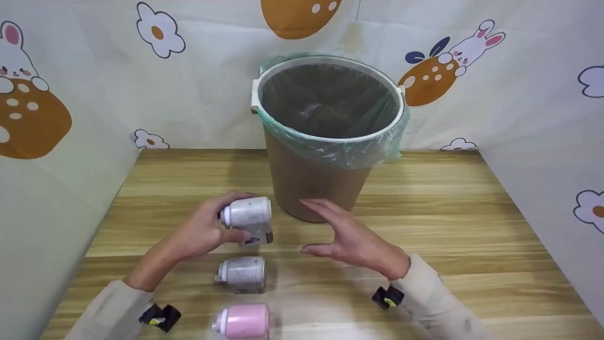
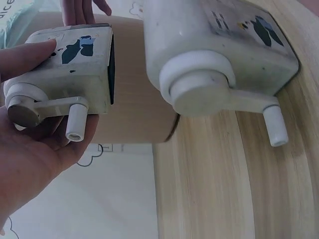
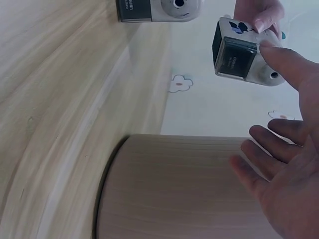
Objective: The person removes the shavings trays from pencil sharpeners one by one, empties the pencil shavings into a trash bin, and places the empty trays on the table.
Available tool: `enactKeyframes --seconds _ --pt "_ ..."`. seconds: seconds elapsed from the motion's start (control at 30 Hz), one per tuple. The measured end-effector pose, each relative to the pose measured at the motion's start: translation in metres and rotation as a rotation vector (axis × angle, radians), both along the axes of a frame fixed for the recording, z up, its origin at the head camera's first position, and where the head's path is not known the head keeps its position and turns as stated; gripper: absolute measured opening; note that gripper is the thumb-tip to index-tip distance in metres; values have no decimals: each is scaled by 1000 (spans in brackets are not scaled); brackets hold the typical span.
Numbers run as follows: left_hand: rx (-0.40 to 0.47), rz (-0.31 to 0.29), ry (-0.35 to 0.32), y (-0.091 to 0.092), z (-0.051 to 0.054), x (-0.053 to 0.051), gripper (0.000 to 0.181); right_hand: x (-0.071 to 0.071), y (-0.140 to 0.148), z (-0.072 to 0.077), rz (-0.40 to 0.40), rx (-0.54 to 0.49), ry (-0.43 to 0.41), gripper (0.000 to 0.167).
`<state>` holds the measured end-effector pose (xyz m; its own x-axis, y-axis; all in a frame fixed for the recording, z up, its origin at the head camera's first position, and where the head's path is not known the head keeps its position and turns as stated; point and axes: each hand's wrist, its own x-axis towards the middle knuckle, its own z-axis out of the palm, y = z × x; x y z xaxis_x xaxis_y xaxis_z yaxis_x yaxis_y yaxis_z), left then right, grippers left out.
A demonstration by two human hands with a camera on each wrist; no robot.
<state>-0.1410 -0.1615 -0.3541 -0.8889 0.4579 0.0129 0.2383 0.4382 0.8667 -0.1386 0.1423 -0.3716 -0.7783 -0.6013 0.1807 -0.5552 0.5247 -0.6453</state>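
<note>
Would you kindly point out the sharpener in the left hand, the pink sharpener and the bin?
Held sharpener (image 1: 248, 211): head view, on its rounded grey barrel.
Pink sharpener (image 1: 247, 321): head view, on its pink barrel.
Bin (image 1: 316, 184): head view, on its outer wall.

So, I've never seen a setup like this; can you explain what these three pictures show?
There's no machine here, only someone working bare-handed. The wide picture comes from a camera worn on the head, looking forward and down; the other two come from cameras worn on the left and right wrists. The left hand grips a pale hand-crank pencil sharpener. The right hand holds nothing, its thumb and fingers apart. On the wood-grain surface sit a second pale sharpener and, nearer the person, a pink sharpener. Beyond them stands a brown waste bin lined with a green plastic bag.
</note>
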Motion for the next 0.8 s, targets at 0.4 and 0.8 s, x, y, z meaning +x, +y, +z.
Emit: enactKeyframes --seconds 0.4,0.8 --pt "6 -11 -2 7 14 3 67 -1 -11 11 27 -1 -1 86" --pt "31 -30 -18 16 25 6 67 -2 -20 16 35 -14 -17 90"
